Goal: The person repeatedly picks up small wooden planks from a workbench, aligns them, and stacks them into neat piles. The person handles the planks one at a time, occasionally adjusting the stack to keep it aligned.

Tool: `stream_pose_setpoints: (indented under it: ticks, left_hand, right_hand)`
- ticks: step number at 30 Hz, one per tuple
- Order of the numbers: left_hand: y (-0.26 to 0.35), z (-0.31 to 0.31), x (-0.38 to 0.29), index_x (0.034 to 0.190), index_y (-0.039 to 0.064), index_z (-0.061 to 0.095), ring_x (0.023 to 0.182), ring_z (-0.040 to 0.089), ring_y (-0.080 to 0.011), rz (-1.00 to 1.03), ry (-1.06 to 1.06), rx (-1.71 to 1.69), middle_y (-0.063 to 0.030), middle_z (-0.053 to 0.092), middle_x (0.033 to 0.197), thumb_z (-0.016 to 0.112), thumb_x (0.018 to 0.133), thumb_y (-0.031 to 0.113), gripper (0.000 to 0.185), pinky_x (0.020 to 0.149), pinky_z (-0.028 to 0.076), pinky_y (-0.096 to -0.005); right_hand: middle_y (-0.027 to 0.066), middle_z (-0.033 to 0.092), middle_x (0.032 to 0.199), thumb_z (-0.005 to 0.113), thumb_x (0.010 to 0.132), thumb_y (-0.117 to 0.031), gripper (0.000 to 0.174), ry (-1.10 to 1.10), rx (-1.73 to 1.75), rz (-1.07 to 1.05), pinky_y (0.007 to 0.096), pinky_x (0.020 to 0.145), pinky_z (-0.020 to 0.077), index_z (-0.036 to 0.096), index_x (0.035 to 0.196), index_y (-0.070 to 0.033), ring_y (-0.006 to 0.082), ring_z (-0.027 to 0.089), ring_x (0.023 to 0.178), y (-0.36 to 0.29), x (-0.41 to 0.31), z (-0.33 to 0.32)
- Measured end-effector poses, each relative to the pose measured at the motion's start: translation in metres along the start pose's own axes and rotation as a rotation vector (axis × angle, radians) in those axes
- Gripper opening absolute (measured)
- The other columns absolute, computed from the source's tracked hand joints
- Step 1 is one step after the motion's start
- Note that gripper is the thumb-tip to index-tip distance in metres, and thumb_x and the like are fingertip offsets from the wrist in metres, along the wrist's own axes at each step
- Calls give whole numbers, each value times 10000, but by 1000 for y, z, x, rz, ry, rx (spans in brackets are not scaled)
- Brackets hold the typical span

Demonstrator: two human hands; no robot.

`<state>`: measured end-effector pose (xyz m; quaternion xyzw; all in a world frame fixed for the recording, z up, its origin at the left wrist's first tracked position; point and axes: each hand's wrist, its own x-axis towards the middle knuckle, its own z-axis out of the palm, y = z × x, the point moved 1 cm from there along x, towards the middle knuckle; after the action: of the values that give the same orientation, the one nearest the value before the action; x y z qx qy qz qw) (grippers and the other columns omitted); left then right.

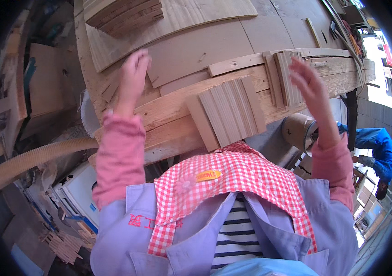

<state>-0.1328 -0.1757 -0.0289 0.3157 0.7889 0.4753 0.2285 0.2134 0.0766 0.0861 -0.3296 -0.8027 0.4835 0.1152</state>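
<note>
My left hand (135,78) is raised near the lower edge of a large plywood board (182,17). Its fingers are bunched and blurred, and whether anything is between them is hidden. My right hand (309,82) has its fingers apart beside a bundle of thin wooden strips (287,79); I cannot tell if it touches them. Between my hands, another bundle of strips (228,112) lies on the front beam of the wooden workbench (168,127), its near end overhanging the beam by my checked apron. Wider flat pieces flank this bundle on both sides.
A block of stacked wooden pieces (127,15) sits on the plywood. Brown panels (196,48) cover the bench top, with a wooden batten (237,64) along the front. A ribbed hose (40,158) runs at left. At right are a cardboard drum (296,131) and a bending person in blue (382,151).
</note>
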Motion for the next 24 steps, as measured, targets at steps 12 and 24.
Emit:
stream_pose_setpoints:
  ticks: [12,24]
  left_hand:
    - [63,120,-208,1191,-28,552,684,612,-105,-232,80,158,-59,647,839,615,885,123,346,599,487,-244]
    - [72,160,-226,1331,44,491,973,623,-405,-452,199,306,-266,629,1078,551,905,291,496,835,477,-469]
  right_hand:
    - [227,579,1111,536,904,-147,375,-187,-254,-132,431,843,488,511,1254,-14,398,593,964,76,-74,60]
    - [255,616,954,551,894,-217,360,-241,-189,-315,484,795,483,533,1185,-7,428,601,893,102,-68,62]
